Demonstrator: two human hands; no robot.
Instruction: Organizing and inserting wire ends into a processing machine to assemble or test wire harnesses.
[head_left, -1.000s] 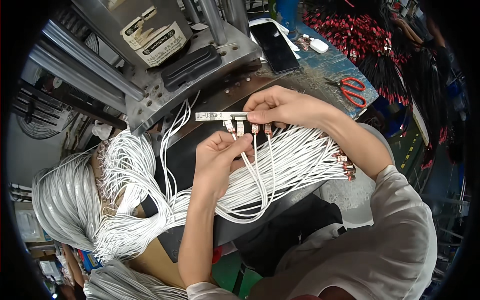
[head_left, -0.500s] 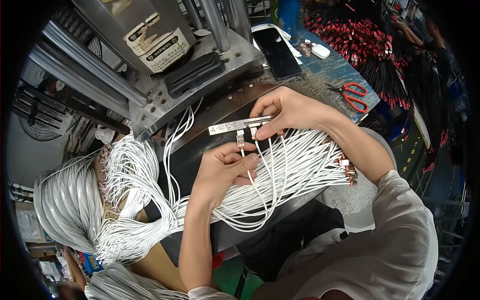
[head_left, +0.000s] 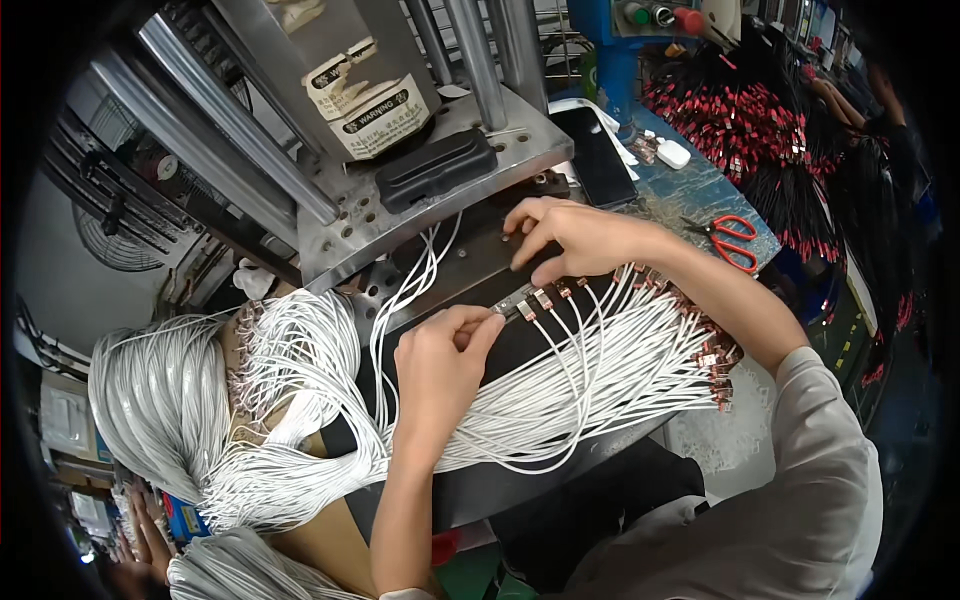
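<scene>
My left hand (head_left: 447,365) pinches the near left end of a narrow metal bar (head_left: 513,301), held low beside the press. Several white cables with small metal-and-copper plug connectors (head_left: 543,300) sit in a row along the bar, their white leads (head_left: 578,375) curving down over the bundle. My right hand (head_left: 585,240) hovers past the bar's far end, fingers spread and curved, nothing visible between them. A large bundle of white cables (head_left: 600,365) lies beneath and in front of both hands, with copper-coloured ends at the right.
Behind the hands stands a metal press plate (head_left: 540,150) with steel posts (head_left: 480,60) and a black handle-like block (head_left: 435,170). A phone (head_left: 600,160) and red-handled snips (head_left: 735,243) lie on the blue bench. Coiled grey-white cable (head_left: 160,400) stands at left; black cables with red ends (head_left: 740,120) hang at right.
My right hand has let go of the bar and opened, moving up toward the press. My left hand has shifted from a cable connector to the bar's left end. The bar is now tilted.
</scene>
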